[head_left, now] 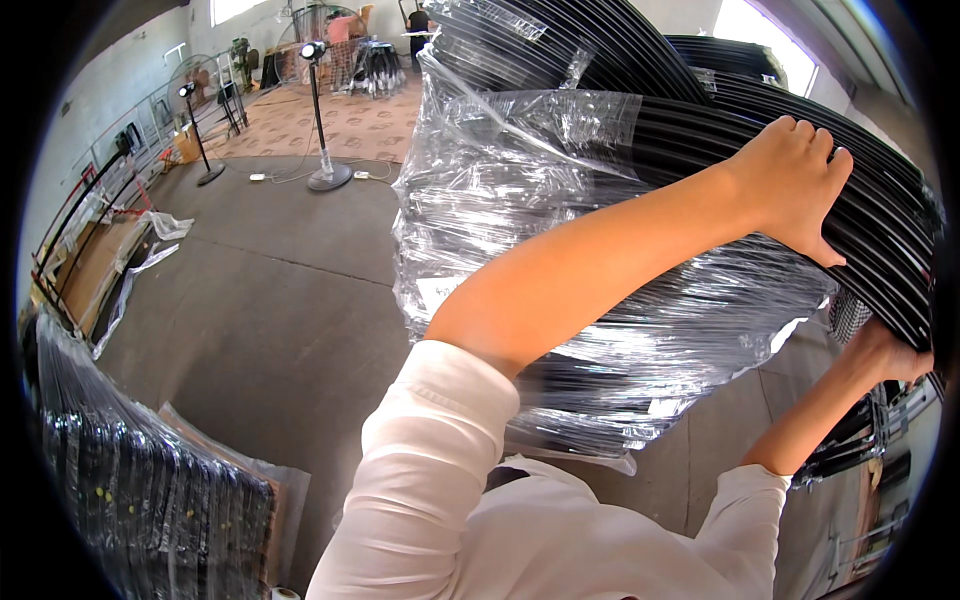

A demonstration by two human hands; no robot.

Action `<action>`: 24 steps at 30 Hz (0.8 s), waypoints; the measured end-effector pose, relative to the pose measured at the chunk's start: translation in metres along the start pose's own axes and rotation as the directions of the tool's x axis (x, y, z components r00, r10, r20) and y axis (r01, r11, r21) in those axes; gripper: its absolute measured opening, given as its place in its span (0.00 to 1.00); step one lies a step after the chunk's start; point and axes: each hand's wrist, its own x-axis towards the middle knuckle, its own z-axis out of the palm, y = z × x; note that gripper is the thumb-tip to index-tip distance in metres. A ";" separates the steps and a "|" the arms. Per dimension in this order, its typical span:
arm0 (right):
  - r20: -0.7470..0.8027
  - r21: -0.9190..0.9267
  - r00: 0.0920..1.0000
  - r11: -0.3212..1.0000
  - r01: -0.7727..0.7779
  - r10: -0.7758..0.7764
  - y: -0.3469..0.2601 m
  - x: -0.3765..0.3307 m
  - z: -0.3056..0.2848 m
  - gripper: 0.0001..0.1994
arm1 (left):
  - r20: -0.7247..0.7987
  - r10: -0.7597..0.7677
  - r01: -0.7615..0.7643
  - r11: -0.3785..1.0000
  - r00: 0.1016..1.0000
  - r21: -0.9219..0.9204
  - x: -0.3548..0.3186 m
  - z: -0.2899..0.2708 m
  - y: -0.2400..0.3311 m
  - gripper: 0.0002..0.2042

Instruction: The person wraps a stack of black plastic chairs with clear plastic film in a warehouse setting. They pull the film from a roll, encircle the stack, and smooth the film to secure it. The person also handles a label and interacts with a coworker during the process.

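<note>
Left hand [800, 195]: laid over bundle of slender black rods [885, 240], thumb splayed; whether clasping, cannot tell. Right hand [890, 358]: at bundle's lower edge, nearer its right end; fingers partly hidden, grip unclear. Bundle: atop film-wrapped stack [620, 350], long axis sloping down rightward past 2 hands, beyond stack's right edge.

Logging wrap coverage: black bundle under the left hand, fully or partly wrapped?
Partly, it seems: clear film stops partway; beyond it, around the left hand, the black bundle looks bare.
</note>
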 end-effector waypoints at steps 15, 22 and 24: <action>-0.177 -0.234 0.976 0.969 0.081 -0.125 0.000 -0.055 0.076 0.23 | 0.093 -0.051 0.061 0.992 0.994 -0.109 0.002 -0.003 0.002 0.36; -0.186 -0.231 0.974 0.969 0.084 -0.129 0.005 -0.062 0.082 0.24 | 0.097 -0.053 0.061 0.994 0.994 -0.086 0.000 -0.007 -0.001 0.37; -0.201 -0.253 0.970 0.964 0.082 -0.136 0.003 -0.062 0.079 0.23 | 0.111 -0.058 0.067 0.994 0.992 -0.084 0.001 -0.006 0.001 0.37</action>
